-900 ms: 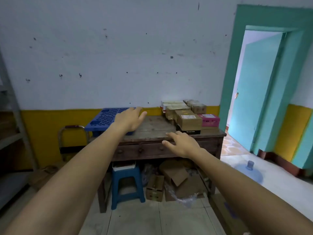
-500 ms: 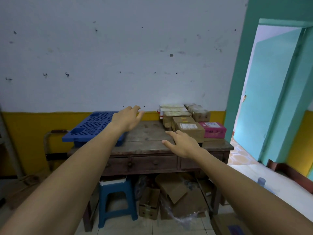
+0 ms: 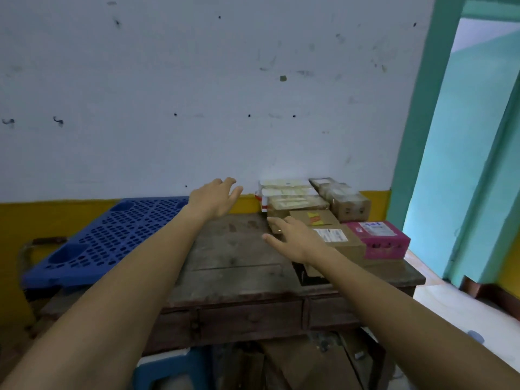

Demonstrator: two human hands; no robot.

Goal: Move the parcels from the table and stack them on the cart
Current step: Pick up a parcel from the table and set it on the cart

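Hiding the parcels [image 3: 323, 218] partly — right hand [image 3: 298, 237].

The dark wooden counter [image 3: 239, 257] carries a cluster of parcels at its right end. The pink box [image 3: 378, 240] sits nearest the right edge. A labelled brown box [image 3: 342, 239] touches its left side, a taped brown box [image 3: 350, 205] stands behind it, and pale flat parcels [image 3: 289, 192] are stacked behind and left of it.
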